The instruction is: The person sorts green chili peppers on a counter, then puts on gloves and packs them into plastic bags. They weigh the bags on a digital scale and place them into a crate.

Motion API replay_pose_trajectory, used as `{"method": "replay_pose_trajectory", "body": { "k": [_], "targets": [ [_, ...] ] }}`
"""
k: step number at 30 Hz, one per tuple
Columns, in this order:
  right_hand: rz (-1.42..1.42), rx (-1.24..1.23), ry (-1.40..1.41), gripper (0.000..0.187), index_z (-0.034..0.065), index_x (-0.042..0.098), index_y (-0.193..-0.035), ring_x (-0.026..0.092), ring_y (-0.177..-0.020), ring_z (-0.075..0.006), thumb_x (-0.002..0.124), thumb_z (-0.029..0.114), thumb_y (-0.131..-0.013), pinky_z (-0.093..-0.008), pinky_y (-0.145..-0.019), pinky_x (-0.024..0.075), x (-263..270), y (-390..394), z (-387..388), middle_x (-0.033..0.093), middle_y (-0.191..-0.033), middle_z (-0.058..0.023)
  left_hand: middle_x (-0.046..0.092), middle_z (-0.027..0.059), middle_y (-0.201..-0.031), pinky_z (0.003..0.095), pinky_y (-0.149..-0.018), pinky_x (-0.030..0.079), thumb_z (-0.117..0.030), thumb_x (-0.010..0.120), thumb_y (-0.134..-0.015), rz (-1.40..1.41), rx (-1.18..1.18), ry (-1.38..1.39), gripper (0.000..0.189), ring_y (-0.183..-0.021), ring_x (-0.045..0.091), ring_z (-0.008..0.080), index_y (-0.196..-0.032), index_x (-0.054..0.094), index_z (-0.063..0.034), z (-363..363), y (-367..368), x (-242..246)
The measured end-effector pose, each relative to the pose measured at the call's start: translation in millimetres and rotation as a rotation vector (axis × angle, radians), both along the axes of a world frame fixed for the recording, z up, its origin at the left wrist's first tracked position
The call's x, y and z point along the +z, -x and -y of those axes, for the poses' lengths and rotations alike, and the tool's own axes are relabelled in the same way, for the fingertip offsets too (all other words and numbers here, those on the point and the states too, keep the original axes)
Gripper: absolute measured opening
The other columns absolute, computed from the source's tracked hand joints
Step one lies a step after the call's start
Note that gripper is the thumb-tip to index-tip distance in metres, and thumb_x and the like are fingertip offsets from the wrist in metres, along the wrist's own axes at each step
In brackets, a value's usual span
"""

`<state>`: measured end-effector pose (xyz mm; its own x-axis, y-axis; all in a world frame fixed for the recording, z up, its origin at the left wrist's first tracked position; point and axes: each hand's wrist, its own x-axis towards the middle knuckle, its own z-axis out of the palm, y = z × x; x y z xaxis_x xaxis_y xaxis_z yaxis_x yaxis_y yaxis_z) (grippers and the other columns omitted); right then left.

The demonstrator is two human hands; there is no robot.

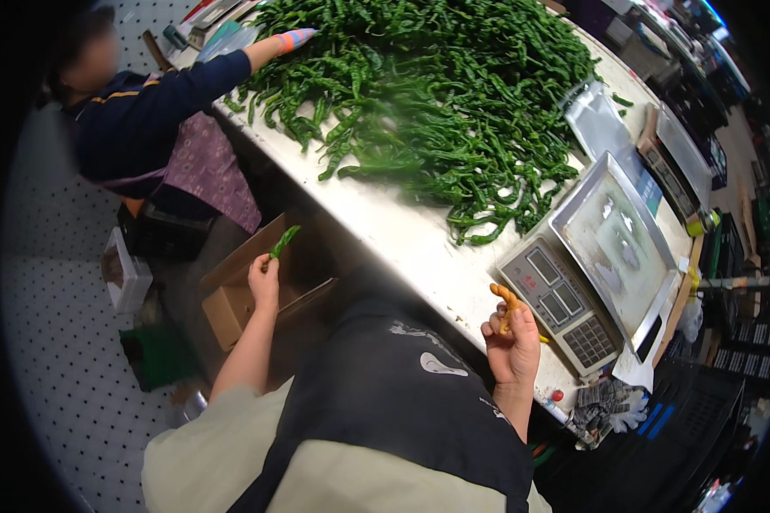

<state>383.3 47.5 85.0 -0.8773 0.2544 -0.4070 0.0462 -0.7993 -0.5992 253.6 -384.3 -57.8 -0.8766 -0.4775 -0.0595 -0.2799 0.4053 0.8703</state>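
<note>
My left hand holds a single green chili pepper between thumb and fingertips, above an open cardboard box beside the table. In my right hand, a twisted orange-brown piece is pinched; the picture does not settle whether it is a pepper or food. That hand is near the table's front edge, just left of a digital weighing scale with a metal pan. A large heap of wrinkled green chili peppers covers much of the white table.
A co-worker's gloved hand reaches into the heap from the left. A second scale and clear plastic bags lie on the right. Knitted gloves rest at the table's near corner. A white bin stands on the floor.
</note>
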Motion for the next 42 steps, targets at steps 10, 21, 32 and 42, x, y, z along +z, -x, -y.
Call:
{"method": "replay_pose_trajectory", "body": {
  "k": [10, 21, 32, 42],
  "targets": [
    [0.009, 0.0, 0.041, 0.018, 0.005, 0.056, -0.102, 0.051, -0.068, -0.0119, 0.062, 0.014, -0.088, -0.0292, -0.063, 0.0413, 2.1, 2.7, -0.9, 0.057, -0.087, -0.0047, 0.05, 0.0141, -0.087, 0.0346, -0.075, 0.046, 0.006, 0.046, -0.067, -0.204, -0.473, 0.226, 0.02, -0.08, 0.051, 0.0307, -0.084, 0.053, -0.0005, -113.5, -3.9, 9.8],
    [0.031, -0.156, 0.019, 0.03, 0.0025, 0.053, -0.114, 0.041, -0.063, -0.01, 0.058, 0.021, -0.091, -0.0266, -0.061, 0.0365, 3.6, -7.9, 5.3, 0.052, -0.088, -0.0012, 0.054, 0.0151, -0.089, 0.0403, -0.072, 0.045, -0.012, 0.062, -0.079, -0.395, -1.206, 0.237, 0.026, -0.083, 0.055, 0.0338, -0.103, 0.055, -0.0031, -247.7, 12.9, 61.3],
    [0.011, -0.146, 0.007, 0.033, 0.0014, 0.052, -0.118, 0.042, -0.066, -0.0105, 0.056, 0.021, -0.092, -0.0274, -0.062, 0.0384, 6.4, 5.3, 2.8, 0.051, -0.089, -0.0031, 0.056, 0.0107, -0.084, 0.0396, -0.067, 0.047, -0.003, 0.056, -0.075, -0.26, -1.074, 0.355, 0.02, -0.079, 0.057, 0.0306, -0.095, 0.057, -0.0065, -231.2, 37.0, 21.0],
    [-0.87, -0.085, -0.299, 0.02, 0.0046, 0.058, -0.102, 0.047, -0.067, -0.0167, 0.06, 0.02, -0.09, -0.0315, -0.062, 0.0416, 139.2, 25.5, -3.5, 0.055, -0.092, -0.0097, 0.053, 0.0093, -0.078, 0.039, -0.063, 0.046, -0.008, 0.058, -0.066, -0.479, -1.141, 0.574, 0.019, -0.075, 0.055, 0.0286, -0.085, 0.059, -0.008, -236.9, 33.8, 14.1]
  ]
}}
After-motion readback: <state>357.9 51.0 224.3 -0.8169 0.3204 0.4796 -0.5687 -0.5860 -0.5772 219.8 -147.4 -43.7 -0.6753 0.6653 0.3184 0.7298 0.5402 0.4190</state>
